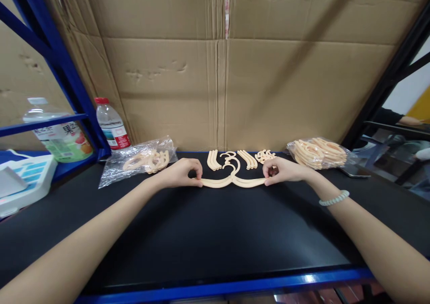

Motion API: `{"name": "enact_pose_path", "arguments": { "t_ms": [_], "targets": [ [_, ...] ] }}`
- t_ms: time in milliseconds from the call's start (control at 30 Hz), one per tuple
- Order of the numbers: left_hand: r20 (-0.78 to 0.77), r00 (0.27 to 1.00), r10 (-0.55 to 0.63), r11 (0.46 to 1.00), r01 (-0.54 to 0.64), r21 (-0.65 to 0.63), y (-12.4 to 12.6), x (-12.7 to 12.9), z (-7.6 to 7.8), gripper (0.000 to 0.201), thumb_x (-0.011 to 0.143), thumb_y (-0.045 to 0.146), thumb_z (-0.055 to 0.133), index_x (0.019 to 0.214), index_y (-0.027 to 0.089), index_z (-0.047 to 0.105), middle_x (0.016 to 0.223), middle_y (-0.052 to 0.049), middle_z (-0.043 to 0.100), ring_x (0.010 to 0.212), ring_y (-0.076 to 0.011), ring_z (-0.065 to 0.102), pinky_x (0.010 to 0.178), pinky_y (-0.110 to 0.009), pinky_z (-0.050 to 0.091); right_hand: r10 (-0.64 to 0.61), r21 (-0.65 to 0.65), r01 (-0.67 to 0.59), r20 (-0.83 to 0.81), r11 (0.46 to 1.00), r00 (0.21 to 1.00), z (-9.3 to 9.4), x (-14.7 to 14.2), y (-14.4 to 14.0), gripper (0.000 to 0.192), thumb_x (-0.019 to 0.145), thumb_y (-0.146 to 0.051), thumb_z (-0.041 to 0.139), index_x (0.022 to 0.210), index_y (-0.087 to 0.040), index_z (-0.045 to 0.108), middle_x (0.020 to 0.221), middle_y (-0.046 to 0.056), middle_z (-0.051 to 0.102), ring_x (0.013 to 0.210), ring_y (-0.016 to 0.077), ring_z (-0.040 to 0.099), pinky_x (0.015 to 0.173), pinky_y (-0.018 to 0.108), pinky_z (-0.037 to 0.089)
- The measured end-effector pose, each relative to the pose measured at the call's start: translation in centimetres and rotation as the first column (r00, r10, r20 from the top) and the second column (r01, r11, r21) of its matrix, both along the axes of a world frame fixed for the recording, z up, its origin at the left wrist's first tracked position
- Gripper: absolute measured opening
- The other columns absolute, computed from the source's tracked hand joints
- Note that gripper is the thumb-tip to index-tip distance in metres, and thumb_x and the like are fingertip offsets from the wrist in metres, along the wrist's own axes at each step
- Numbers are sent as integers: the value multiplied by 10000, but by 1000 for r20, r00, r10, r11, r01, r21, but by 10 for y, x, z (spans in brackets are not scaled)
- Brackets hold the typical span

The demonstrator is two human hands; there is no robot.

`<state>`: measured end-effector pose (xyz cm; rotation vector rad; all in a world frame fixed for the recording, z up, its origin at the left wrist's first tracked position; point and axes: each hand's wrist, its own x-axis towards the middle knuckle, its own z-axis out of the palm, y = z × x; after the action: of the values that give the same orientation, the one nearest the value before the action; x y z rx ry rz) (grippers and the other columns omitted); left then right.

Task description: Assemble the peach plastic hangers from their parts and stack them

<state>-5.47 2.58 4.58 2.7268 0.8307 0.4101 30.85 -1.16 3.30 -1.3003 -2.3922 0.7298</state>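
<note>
A cream plastic hanger (233, 178) lies flat on the black tabletop (215, 232), at twelve o'clock from the viewer. Its left arm tip is pinched by the left hand (181, 173), its right arm tip by the right hand (284, 171). Assembly seems to be in hand; pressing the ends evenly appears called for. Loose curved pieces (247, 159) are laid just behind.
</note>
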Motion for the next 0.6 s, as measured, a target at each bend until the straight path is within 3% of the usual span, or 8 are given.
{"name": "enact_pose_path", "arguments": {
  "t_ms": [333, 600],
  "targets": [
    [-57, 998, 8, 1000, -9, -9, -4, 1, 1, 213, 752, 367, 633, 687, 167, 601, 811, -9, 589, 727, -139, 563, 674, -234, 419, 6, -10, -5, 67, 1000, 998, 0, -4, -3, 270, 700, -438, 683, 706, -175, 623, 786, 34, 601, 715, 162, 520, 653, 281, 419],
    [-70, 995, 72, 997, -71, 17, -9, 5, 2, 152, 739, 299, 585, 827, 176, 582, 843, -15, 620, 779, -165, 577, 705, -254, 431, -25, -12, 25, 27, 1000, 999, 0, -8, -5, 331, 664, -414, 720, 850, -164, 609, 847, 41, 604, 734, 165, 517, 645, 284, 427]
  ]
}}
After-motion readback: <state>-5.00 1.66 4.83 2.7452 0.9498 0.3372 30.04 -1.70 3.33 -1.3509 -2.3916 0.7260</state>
